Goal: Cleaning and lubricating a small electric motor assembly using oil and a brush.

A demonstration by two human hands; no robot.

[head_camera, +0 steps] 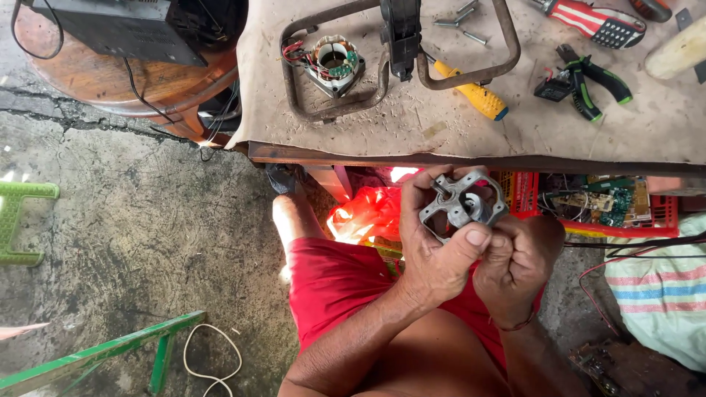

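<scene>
Both hands hold a grey cast-metal motor end bracket [462,200] in front of my lap, just below the table edge. My left hand [434,254] wraps it from the left with the thumb pressed on its lower rim. My right hand [518,261] grips the bracket's lower right side, fingers curled. On the table above lies a motor stator with copper windings and coloured wires [332,65], inside a bent metal frame [346,103].
The paper-covered table [441,132] carries a yellow-handled screwdriver [474,94], green-black pliers [592,81], a red-white handled tool [596,22] and loose screws [460,18]. Under it sits a red crate with circuit boards [603,206]. A round wooden stool [125,81] and green frames [95,353] stand left.
</scene>
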